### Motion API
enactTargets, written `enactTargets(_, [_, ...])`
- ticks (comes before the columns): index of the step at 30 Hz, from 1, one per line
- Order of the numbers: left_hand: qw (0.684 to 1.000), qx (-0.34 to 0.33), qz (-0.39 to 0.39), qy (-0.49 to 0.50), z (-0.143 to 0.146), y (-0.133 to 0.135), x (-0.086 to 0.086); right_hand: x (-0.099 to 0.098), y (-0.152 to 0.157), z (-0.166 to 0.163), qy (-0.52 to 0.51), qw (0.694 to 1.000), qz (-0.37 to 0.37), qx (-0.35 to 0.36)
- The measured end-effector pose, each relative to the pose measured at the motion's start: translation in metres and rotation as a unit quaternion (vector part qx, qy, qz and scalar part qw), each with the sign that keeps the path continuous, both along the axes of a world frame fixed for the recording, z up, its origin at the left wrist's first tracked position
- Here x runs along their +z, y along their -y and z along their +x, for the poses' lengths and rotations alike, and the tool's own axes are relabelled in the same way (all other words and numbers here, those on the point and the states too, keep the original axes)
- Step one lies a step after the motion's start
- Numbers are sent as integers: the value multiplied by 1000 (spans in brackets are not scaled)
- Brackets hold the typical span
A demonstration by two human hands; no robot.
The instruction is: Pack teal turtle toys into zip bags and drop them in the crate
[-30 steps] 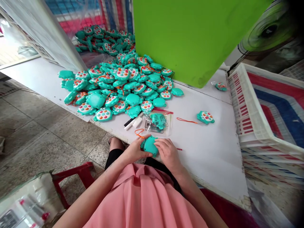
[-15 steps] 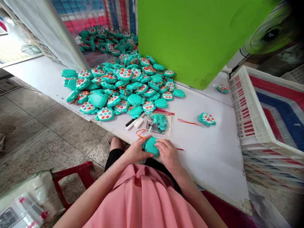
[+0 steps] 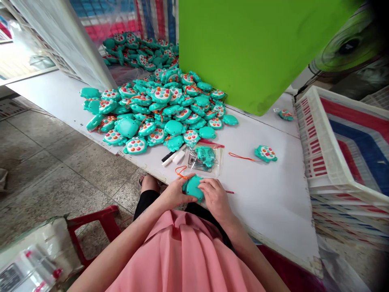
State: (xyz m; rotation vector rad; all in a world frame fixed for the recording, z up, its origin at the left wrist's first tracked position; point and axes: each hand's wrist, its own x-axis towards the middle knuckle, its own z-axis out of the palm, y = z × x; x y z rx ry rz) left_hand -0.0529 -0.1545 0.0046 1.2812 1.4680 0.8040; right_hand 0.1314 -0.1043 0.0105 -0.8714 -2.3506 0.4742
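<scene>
My left hand (image 3: 177,194) is wrapped around the left side of a teal turtle-shaped toy (image 3: 193,187), its plain back facing up. An orange strap loop sticks out from the toy's upper left. At its right edge, my right hand (image 3: 215,197) is closed, fingertips pressed against the shell; whether something small is pinched there I cannot tell. A thin dark red stick (image 3: 230,192) shows just right of that hand. Beyond the toy lies a clear zip bag (image 3: 219,162) with another teal toy inside. White and black marker pens (image 3: 169,159) lie beside the bag.
A large heap of teal toys (image 3: 161,109) covers the table's (image 3: 264,202) back left. One single toy (image 3: 266,153) with an orange strap lies right of centre. A green board (image 3: 243,48) stands behind. Plastic crates (image 3: 313,138) and a fan (image 3: 348,46) are at right, a red stool (image 3: 94,221) at lower left.
The view has shifted very slightly. Both hands keep the same hold on the toy, with no clear movement.
</scene>
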Motion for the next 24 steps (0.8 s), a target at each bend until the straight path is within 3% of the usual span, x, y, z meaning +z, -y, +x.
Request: enactTargets(24, [1000,-3,-6,-15,0,1,3,-4,0,1,-10,1000,16,-1])
